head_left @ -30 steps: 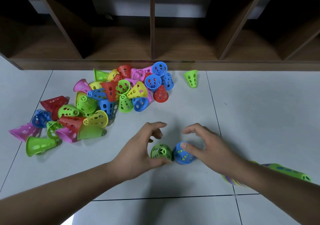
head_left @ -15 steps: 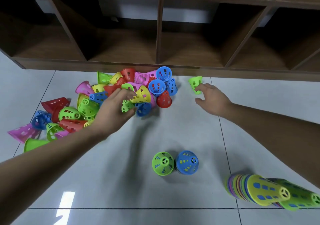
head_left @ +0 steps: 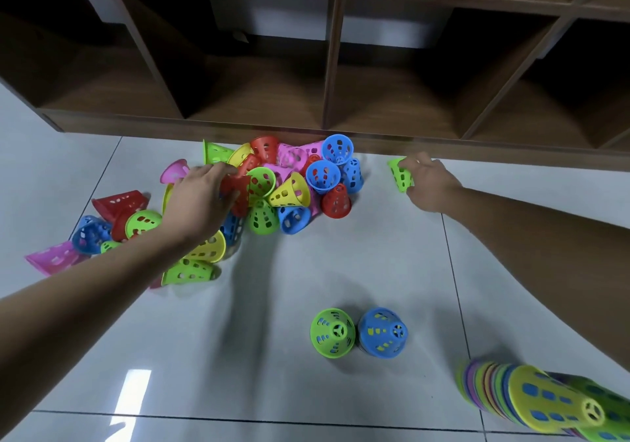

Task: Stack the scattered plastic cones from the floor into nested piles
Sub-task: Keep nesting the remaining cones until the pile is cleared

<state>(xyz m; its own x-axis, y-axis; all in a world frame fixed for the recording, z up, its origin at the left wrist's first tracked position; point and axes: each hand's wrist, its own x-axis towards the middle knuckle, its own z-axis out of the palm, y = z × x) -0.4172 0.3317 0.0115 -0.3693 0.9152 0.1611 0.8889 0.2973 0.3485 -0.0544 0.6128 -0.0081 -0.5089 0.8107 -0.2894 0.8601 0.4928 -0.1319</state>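
Your left hand (head_left: 201, 199) grips a red cone (head_left: 238, 186) from the heap (head_left: 289, 193), your right hand (head_left: 431, 184) pinches the stray green cone (head_left: 399, 175) at the floor's far edge, both likely for nesting.

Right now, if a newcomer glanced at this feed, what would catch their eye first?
The jumbled heap of bright perforated plastic cones on the floor before the wooden shelf unit, with the left hand gripping a red plastic cone in it. To its right the right hand holds a lone green plastic cone; a long nested multicoloured stack lies bottom right.
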